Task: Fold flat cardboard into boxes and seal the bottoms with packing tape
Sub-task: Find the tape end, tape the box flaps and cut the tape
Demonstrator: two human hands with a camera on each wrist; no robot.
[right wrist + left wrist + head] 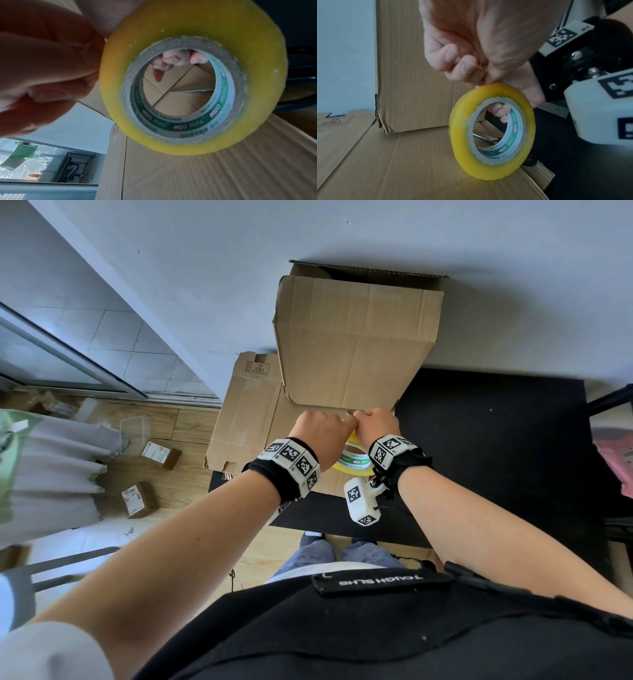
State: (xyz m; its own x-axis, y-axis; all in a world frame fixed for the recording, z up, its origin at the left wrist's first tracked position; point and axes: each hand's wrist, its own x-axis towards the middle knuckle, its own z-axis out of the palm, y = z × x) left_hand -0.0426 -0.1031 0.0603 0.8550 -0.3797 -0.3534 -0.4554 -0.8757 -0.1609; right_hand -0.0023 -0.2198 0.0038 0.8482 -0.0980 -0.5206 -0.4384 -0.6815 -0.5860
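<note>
Cardboard first: the folded box [356, 337] stands on our worktop [496, 446] against the wall, over flat sheets [246, 419]; it looks light and stiff, best steadied by its edges. Nearer us hangs the yellow tape roll [491, 132], rigid, with a sticky, hard-to-find end. Our right hand [376, 424] curls fingers [500, 112] through its core, gripping it. Our left hand [320, 433] is curled, pinching at the roll's top, probably at the tape end.

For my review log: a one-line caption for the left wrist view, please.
Left hand picks at the top of a yellow tape roll; right-hand fingers hook its core, cardboard box behind.
</note>
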